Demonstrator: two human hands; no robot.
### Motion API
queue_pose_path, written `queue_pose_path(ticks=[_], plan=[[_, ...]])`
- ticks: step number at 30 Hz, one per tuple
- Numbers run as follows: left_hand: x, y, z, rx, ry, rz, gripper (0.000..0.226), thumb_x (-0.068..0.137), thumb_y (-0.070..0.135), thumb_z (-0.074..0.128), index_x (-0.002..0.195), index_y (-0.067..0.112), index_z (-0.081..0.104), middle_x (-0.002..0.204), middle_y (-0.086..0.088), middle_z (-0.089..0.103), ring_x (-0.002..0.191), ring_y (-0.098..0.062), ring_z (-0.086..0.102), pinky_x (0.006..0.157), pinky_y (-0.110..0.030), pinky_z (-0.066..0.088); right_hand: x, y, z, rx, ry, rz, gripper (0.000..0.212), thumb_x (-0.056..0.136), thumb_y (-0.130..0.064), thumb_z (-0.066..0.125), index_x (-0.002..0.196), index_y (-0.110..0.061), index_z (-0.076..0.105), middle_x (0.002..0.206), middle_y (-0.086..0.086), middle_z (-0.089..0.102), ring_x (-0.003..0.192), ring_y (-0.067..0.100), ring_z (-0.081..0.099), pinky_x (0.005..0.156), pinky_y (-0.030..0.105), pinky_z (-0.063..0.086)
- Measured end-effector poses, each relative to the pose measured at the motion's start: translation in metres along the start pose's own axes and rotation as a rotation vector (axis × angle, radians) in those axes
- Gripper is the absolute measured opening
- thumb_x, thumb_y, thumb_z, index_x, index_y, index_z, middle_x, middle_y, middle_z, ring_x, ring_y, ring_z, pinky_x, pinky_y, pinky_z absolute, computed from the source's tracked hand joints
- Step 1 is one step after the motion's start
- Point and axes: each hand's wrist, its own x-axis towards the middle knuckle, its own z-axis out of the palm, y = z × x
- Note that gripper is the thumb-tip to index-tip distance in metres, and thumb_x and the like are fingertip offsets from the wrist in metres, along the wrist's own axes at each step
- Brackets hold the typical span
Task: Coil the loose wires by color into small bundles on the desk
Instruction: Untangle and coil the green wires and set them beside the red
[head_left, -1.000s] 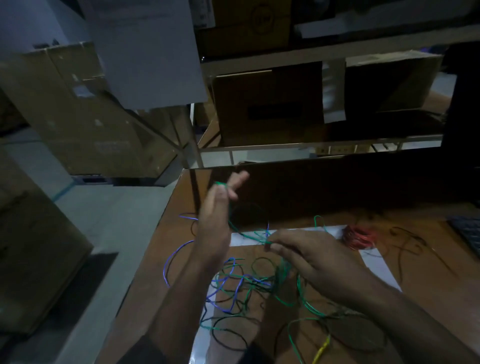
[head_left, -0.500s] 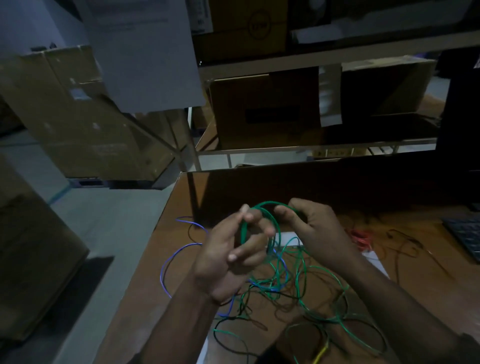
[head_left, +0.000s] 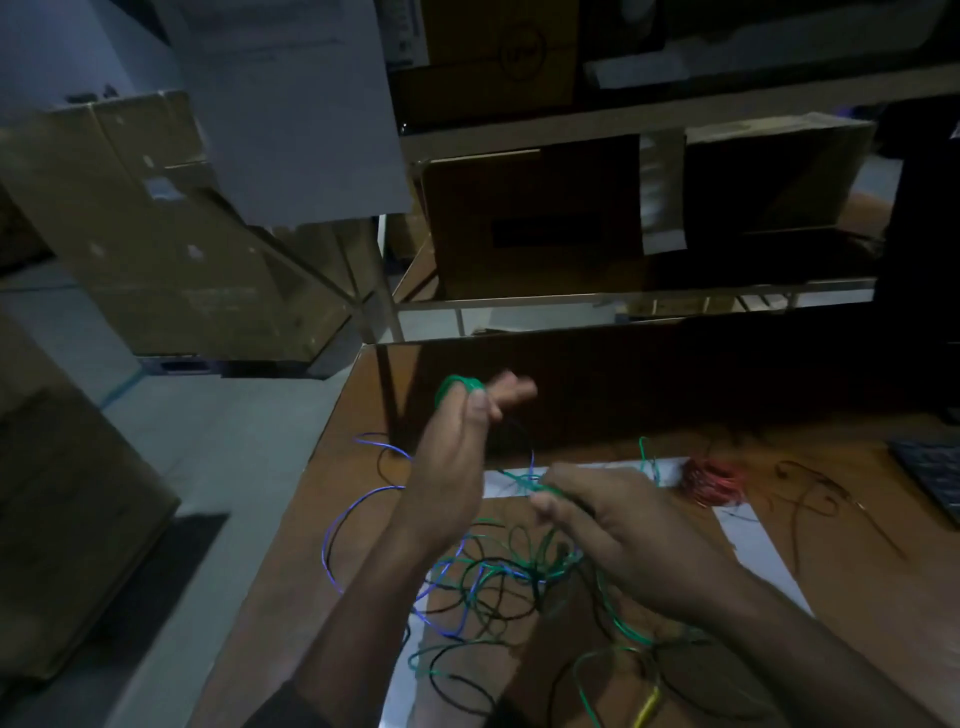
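My left hand (head_left: 457, 457) is raised above the desk, fingers up, with turns of green wire (head_left: 457, 385) wound round its fingertips. My right hand (head_left: 608, 519) is lower and to the right, pinching the same green wire where it runs down toward the pile. Under both hands a tangle of green, blue and black wires (head_left: 498, 577) lies on a white sheet (head_left: 753, 540). A blue wire (head_left: 337, 525) loops out to the left. A small red wire bundle (head_left: 714, 480) sits at the sheet's far right corner.
The brown desk (head_left: 291, 571) ends at its left edge over a grey floor. A loose black wire (head_left: 810, 499) and a dark keyboard (head_left: 935, 473) lie at the right. Shelves with cardboard boxes (head_left: 530, 218) stand behind, and large cartons (head_left: 156, 234) at the left.
My hands were together at the green loop; my left hand has risen with the coil on its fingers while my right hand has dropped down and right along the wire.
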Motion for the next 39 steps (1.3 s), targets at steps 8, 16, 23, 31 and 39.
queue_pose_path(ticks=[8, 16, 23, 31, 39], plan=[[-0.025, 0.018, 0.019, -0.549, -0.232, -0.316, 0.038, 0.109, 0.033, 0.036, 0.096, 0.008, 0.061, 0.049, 0.008, 0.036, 0.041, -0.006, 0.033, 0.055, -0.034, 0.046, 0.028, 0.015, -0.018, 0.242, 0.426, 0.118, 0.035, 0.088, -0.049, 0.065, 0.073, -0.018, 0.065, 0.061, 0.003, 0.062, 0.057, 0.023, 0.055, 0.055, 0.036, 0.045], [-0.018, 0.045, -0.006, -1.374, -0.374, -0.381, 0.037, 0.112, 0.027, 0.027, 0.106, 0.008, 0.058, 0.067, 0.005, 0.057, 0.037, -0.005, 0.032, 0.048, -0.016, 0.037, 0.02, 0.036, 0.019, 0.445, 0.255, 0.265, 0.051, 0.1, -0.058, 0.037, 0.068, -0.02, 0.048, 0.055, -0.014, 0.042, 0.053, 0.0, 0.038, 0.054, 0.023, 0.031], [0.009, 0.034, -0.022, -0.829, 0.004, -0.068, 0.039, 0.114, 0.022, 0.019, 0.093, 0.015, 0.051, 0.141, -0.022, 0.061, 0.145, -0.027, 0.047, 0.127, -0.047, 0.021, -0.017, 0.03, 0.047, 0.215, -0.145, 0.155, 0.028, 0.102, -0.049, 0.038, 0.085, -0.03, 0.051, 0.077, -0.015, 0.052, 0.074, 0.004, 0.052, 0.071, 0.032, 0.043], [-0.019, 0.006, 0.009, 0.143, -0.135, -0.057, 0.035, 0.112, 0.028, 0.035, 0.087, 0.015, 0.056, 0.073, 0.009, 0.059, 0.068, -0.004, 0.058, 0.07, -0.031, 0.046, 0.001, -0.001, -0.008, 0.119, 0.145, -0.001, 0.027, 0.101, -0.051, 0.043, 0.093, -0.031, 0.06, 0.075, -0.013, 0.061, 0.068, 0.004, 0.06, 0.065, 0.034, 0.048], [-0.025, 0.038, 0.005, -0.932, -0.442, -0.483, 0.038, 0.106, 0.038, 0.041, 0.081, 0.013, 0.054, 0.049, 0.01, 0.031, 0.032, -0.006, 0.02, 0.059, -0.028, 0.042, 0.016, 0.032, 0.002, 0.251, 0.203, 0.102, 0.042, 0.101, -0.053, 0.042, 0.081, -0.018, 0.052, 0.069, 0.009, 0.051, 0.061, 0.014, 0.048, 0.059, 0.043, 0.042]])
